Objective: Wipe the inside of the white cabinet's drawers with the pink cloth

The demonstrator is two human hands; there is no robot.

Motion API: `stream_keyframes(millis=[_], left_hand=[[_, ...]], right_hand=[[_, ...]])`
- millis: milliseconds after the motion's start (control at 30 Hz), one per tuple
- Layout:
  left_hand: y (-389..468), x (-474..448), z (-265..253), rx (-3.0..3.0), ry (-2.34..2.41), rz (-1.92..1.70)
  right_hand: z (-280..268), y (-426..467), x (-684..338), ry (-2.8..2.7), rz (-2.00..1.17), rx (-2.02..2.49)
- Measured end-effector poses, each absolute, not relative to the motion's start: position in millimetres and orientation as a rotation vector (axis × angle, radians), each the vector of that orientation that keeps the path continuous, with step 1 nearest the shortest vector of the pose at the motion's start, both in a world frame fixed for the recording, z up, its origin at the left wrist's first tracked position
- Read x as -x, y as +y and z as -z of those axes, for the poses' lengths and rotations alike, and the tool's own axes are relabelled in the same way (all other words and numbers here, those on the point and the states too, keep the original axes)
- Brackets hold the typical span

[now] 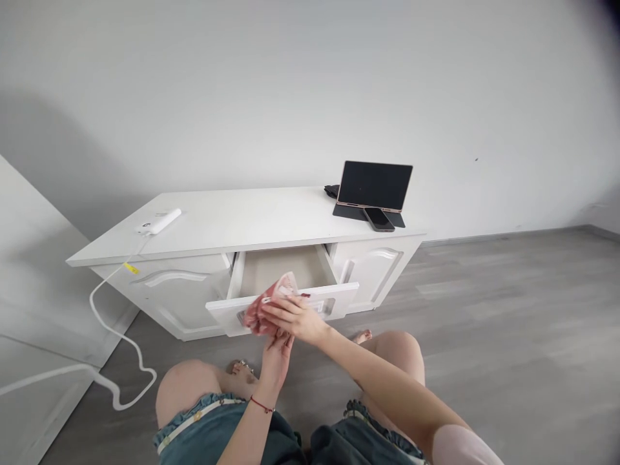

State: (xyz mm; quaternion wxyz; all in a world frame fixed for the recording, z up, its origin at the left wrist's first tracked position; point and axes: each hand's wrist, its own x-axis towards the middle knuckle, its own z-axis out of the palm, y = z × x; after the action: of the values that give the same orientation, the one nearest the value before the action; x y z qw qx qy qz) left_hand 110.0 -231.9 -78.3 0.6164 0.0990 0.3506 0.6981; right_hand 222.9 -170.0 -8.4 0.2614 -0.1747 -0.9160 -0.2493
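Observation:
A soft, crumpled pink-and-white bundle (265,311) is between my two hands, in front of the drawer's front panel; whether it is cloth or a packet I cannot make out. My left hand (278,356) grips its lower end from below, fingers closed. Across its near right side lie the fingers of my right hand (296,318), pressed together on it, the thumb hidden. Just beyond both hands, the drawer (285,268) is pulled out, and its pale bottom shows.
A white cabinet (252,213) stands against the wall. On top are a tablet (374,185) on a stand, a phone (378,219), a dark item (332,191) and a white power strip (165,221). Its cable (116,332) loops down at left. My knees flank the drawer.

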Motion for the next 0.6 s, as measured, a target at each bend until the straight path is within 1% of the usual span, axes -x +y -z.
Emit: stream_keyframes(millis=[133, 267, 433, 600], left_hand=[[-234.1, -112.0, 72.1, -0.201, 0.746, -1.588], [-235.7, -112.9, 67.9, -0.163, 0.749, -1.589], [-238.7, -117.3, 61.3, -0.142, 0.754, -1.579], [-241.9, -119.8, 51.2, -0.051, 0.771, -1.556]], right_hand=[[34.4, -178.3, -294.5, -2.375, 0.649, 0.799], [73.6, -185.9, -321.8, -2.117, 0.58, 1.023], [122.0, -193.8, -277.0, -1.57, 0.446, 1.241], [149.9, -196.1, -205.3, -1.099, 0.107, 1.563]])
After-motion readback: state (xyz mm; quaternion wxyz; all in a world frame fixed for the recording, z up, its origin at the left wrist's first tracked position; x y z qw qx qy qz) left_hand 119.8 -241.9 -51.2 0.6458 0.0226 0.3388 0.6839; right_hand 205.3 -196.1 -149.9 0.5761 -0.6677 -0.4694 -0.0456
